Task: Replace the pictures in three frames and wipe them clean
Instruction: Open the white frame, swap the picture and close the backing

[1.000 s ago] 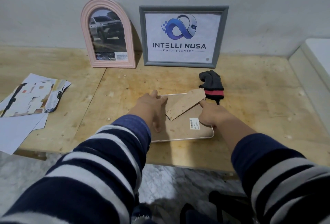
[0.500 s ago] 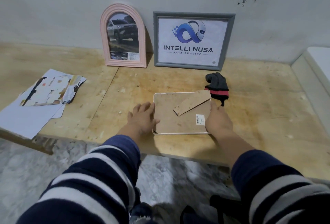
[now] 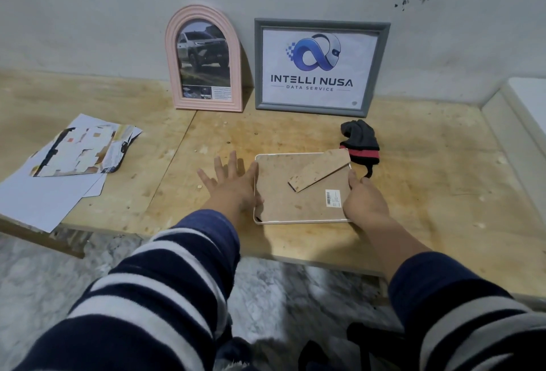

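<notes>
A white-rimmed frame (image 3: 301, 193) lies face down near the table's front edge, its brown backing board and folded stand up. My left hand (image 3: 230, 187) lies flat on the table with fingers spread, its thumb side against the frame's left edge. My right hand (image 3: 365, 202) holds the frame's right edge, thumb on the rim. A pink arched frame (image 3: 204, 58) with a car picture and a grey frame (image 3: 320, 66) with a logo print lean against the wall. A black and red cloth (image 3: 360, 141) lies just behind the face-down frame.
Loose white sheets and a cut-up printed picture (image 3: 82, 150) lie at the table's left end, some overhanging the edge. A white ledge (image 3: 523, 122) borders the table on the right. The wooden table (image 3: 428, 169) has a marble-patterned floor below its front edge.
My left hand has come off the backing board and now lies spread on the table beside the frame's left edge. My right hand slid to the right edge. The view pulled back.
</notes>
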